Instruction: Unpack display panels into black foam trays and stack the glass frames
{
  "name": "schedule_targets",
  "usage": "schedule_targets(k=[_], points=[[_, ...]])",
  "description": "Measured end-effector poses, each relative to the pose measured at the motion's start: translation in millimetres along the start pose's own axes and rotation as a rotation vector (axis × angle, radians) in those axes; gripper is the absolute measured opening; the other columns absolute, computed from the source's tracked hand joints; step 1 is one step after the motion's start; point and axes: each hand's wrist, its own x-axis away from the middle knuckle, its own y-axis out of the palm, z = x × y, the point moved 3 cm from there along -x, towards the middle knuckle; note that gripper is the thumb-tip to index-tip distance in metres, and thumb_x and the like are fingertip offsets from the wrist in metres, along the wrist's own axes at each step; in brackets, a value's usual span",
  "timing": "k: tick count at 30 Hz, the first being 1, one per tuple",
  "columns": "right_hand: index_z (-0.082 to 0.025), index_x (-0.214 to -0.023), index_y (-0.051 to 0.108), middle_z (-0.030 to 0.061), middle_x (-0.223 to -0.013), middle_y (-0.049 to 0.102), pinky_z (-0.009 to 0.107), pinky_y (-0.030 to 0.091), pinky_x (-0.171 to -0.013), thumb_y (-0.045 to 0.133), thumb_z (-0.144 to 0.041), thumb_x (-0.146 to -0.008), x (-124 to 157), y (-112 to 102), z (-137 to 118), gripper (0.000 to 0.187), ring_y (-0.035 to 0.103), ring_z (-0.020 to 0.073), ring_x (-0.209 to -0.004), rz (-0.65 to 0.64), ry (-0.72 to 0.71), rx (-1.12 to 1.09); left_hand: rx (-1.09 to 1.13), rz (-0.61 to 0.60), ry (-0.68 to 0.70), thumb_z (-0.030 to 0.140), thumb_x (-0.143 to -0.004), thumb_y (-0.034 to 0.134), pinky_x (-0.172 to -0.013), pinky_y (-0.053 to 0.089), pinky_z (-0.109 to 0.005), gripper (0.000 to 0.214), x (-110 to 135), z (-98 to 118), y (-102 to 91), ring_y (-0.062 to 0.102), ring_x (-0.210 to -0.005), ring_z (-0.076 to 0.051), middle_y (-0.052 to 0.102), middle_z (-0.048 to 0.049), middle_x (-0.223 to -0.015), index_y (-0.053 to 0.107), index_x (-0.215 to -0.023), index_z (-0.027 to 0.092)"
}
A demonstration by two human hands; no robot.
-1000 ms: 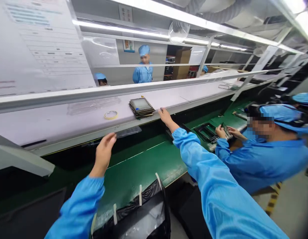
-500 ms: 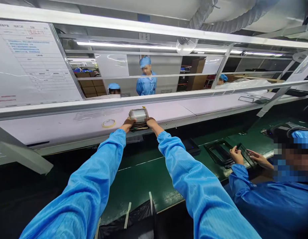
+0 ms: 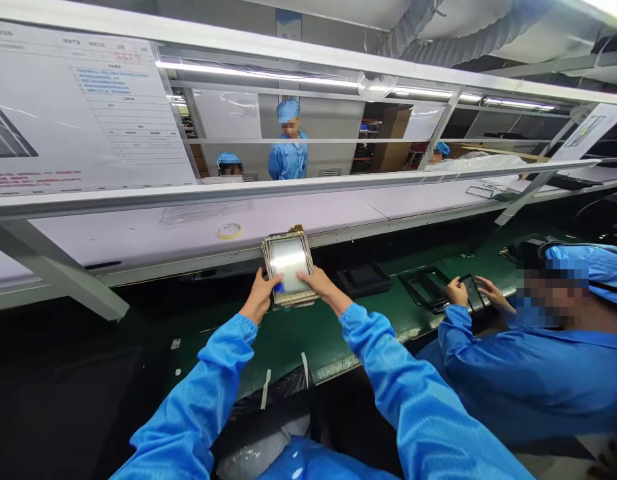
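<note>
A stack of thin display panels (image 3: 288,257), with shiny silvery faces and pale edges, is held up in front of me, above the near edge of the shelf. My left hand (image 3: 260,293) grips its lower left side, thumb on the top face beside a small blue spot. The lower right side is clasped by my right hand (image 3: 326,287), its thumb also pressing on the face. A brownish tab sticks out at the stack's far edge. The fingers beneath the stack are hidden.
Behind the stack runs a white shelf (image 3: 333,217) bearing a tape roll (image 3: 229,231). Below lies a green work surface (image 3: 283,333) with a dark tray (image 3: 363,279). At right, a co-worker's hands (image 3: 458,291) hold a dark frame. A black-lined bin (image 3: 268,417) stands nearest me.
Both my hands have brought the panel stack from the shelf closer to me, over the green surface. Its top face now shows more fully. My view has shifted slightly.
</note>
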Motion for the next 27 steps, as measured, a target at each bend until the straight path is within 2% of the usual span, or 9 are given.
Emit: schedule_targets(k=[3, 6, 9, 11, 13, 16, 19, 23, 27], points=[[-0.014, -0.122, 0.061, 0.0139, -0.117, 0.071, 0.046, 0.052, -0.097, 0.083, -0.052, -0.069, 73, 24, 21, 0.069, 0.067, 0.0305, -0.109, 0.041, -0.027, 0.173, 0.075, -0.089, -0.159, 0.032, -0.072, 0.089, -0.097, 0.058, -0.044, 0.058, 38, -31, -27.9, 0.073, -0.103, -0.030, 0.075, -0.0172, -0.116, 0.066, -0.122, 0.014], [-0.011, -0.143, 0.045, 0.0206, -0.128, 0.065, 0.053, 0.048, -0.102, 0.076, -0.049, -0.078, 160, 58, 35, 0.081, 0.063, 0.0349, -0.118, 0.048, 0.052, 0.441, 0.220, -0.110, -0.302, 0.037, -0.073, 0.088, -0.099, 0.058, -0.043, 0.047, 89, -78, -62.2, 0.073, -0.105, -0.031, 0.078, -0.0142, -0.109, 0.072, -0.110, 0.014], [-0.015, -0.152, 0.038, 0.0211, -0.142, 0.056, 0.054, 0.044, -0.108, 0.072, -0.051, -0.085, 236, 92, 34, 0.083, 0.056, 0.0360, -0.130, -0.095, 0.070, 0.559, 0.434, -0.095, -0.474, 0.042, -0.079, 0.082, -0.105, 0.054, -0.046, 0.036, 147, -133, -98.5, 0.071, -0.113, -0.032, 0.080, -0.0112, -0.104, 0.074, -0.102, 0.016], [-0.020, -0.155, 0.037, 0.0189, -0.150, 0.049, 0.054, 0.040, -0.113, 0.074, -0.053, -0.083, 265, 108, 32, 0.087, 0.049, 0.0351, -0.137, -0.211, 0.049, 0.530, 0.562, -0.115, -0.578, 0.045, -0.082, 0.078, -0.111, 0.049, -0.048, 0.031, 183, -164, -121.1, 0.068, -0.120, -0.031, 0.081, -0.0095, -0.102, 0.075, -0.098, 0.018], [-0.021, -0.159, 0.029, 0.0194, -0.160, 0.037, 0.056, 0.033, -0.119, 0.077, -0.055, -0.080, 272, 118, 32, 0.099, 0.040, 0.0347, -0.145, -0.253, 0.023, 0.451, 0.645, -0.173, -0.650, 0.046, -0.083, 0.077, -0.116, 0.044, -0.049, 0.030, 214, -187, -140.7, 0.065, -0.125, -0.032, 0.081, -0.0083, -0.099, 0.075, -0.095, 0.019], [-0.021, -0.163, 0.016, 0.0189, -0.168, 0.020, 0.056, 0.023, -0.124, 0.081, -0.060, -0.075, 253, 128, 31, 0.116, 0.027, 0.0332, -0.153, -0.229, -0.046, 0.289, 0.686, -0.293, -0.697, 0.048, -0.079, 0.080, -0.118, 0.039, -0.052, 0.035, 246, -204, -161.5, 0.063, -0.128, -0.034, 0.081, -0.0092, -0.097, 0.075, -0.095, 0.017], [-0.025, -0.159, 0.031, 0.0151, -0.162, 0.037, 0.051, 0.023, -0.125, 0.082, -0.063, -0.074, 228, 146, 20, 0.107, 0.034, 0.0304, -0.150, -0.339, -0.151, 0.147, 0.704, -0.454, -0.690, 0.058, -0.076, 0.079, -0.117, 0.037, -0.057, 0.053, 265, -199, -165.8, 0.057, -0.134, -0.039, 0.079, -0.0147, -0.110, 0.074, -0.105, 0.014], [-0.023, -0.139, 0.059, 0.0107, -0.133, 0.067, 0.047, 0.039, -0.115, 0.083, -0.056, -0.074, 221, 174, 5, 0.077, 0.059, 0.0279, -0.128, -0.522, -0.163, 0.047, 0.744, -0.620, -0.689, 0.076, -0.076, 0.066, -0.114, 0.035, -0.064, 0.080, 284, -173, -152.9, 0.046, -0.141, -0.046, 0.069, -0.0227, -0.131, 0.069, -0.121, 0.010], [-0.020, -0.122, 0.068, 0.0041, -0.103, 0.073, 0.040, 0.050, -0.098, 0.085, -0.043, -0.072, 232, 187, 12, 0.057, 0.067, 0.0205, -0.098, -0.489, -0.083, 0.021, 0.725, -0.588, -0.720, 0.087, -0.075, 0.053, -0.110, 0.038, -0.068, 0.091, 304, -158, -145.6, 0.041, -0.143, -0.049, 0.060, -0.0261, -0.141, 0.066, -0.123, 0.011]])
